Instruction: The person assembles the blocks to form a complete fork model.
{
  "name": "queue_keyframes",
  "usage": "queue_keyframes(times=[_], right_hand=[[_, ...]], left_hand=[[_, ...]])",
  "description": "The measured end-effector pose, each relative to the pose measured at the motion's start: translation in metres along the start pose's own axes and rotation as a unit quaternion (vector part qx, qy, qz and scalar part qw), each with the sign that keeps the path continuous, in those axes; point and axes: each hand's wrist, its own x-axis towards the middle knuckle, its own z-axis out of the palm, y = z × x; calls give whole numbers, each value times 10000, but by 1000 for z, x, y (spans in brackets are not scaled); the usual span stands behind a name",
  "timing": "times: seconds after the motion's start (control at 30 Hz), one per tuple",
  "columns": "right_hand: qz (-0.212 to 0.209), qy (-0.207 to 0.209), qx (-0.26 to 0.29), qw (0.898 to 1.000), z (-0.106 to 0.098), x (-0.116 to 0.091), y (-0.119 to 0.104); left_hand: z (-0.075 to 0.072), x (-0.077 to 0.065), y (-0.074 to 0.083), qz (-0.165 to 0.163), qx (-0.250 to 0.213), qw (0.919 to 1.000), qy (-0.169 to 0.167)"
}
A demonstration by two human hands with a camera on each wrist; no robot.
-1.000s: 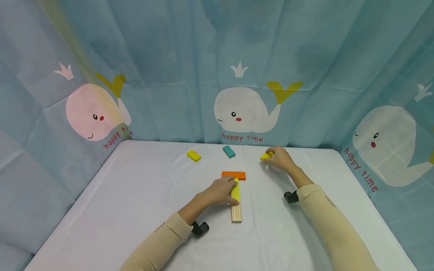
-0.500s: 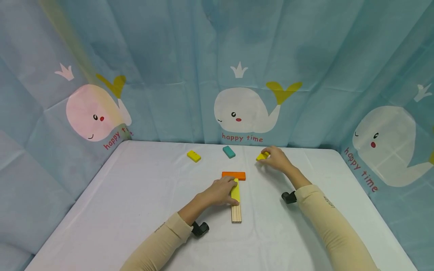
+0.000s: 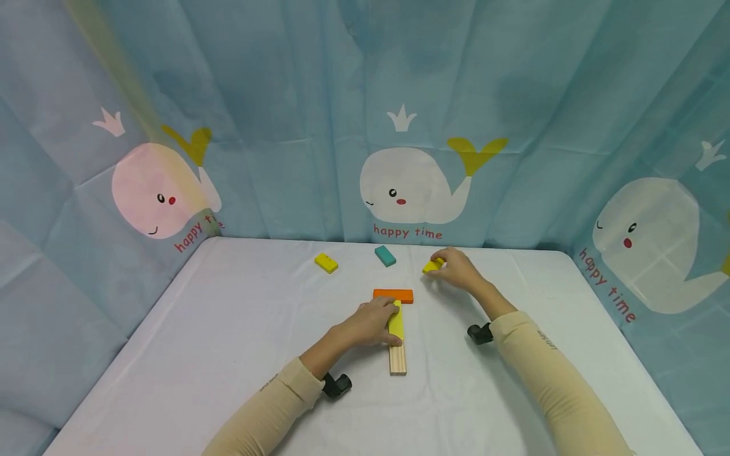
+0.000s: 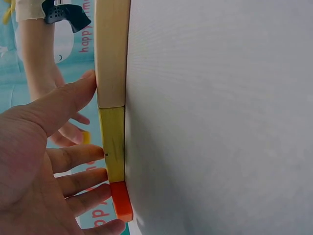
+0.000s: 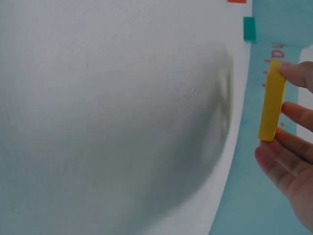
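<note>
Held block [image 5: 272, 101]: yellow, apparently lifted off the table [image 3: 256, 304], right of the teal block [image 3: 384, 256]
Right hand [image 3: 457, 269]: thumb at one end, fingers along side and other end, pinching it
Left hand [image 3: 369, 322]: fingers fairly straight, spread, touching the row of blocks [image 3: 398, 330], not clasping
Handling: likely light, stiff, hardly fragile, perhaps slick
Best hold: short ends
</note>
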Motion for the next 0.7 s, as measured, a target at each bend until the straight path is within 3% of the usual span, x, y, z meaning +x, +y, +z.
queue_keyframes(times=[0.7], right_hand=[[-71, -201, -14, 9998, 14, 7, -15]], left_hand=[[-1, -1, 1, -17, -37, 10000, -39]])
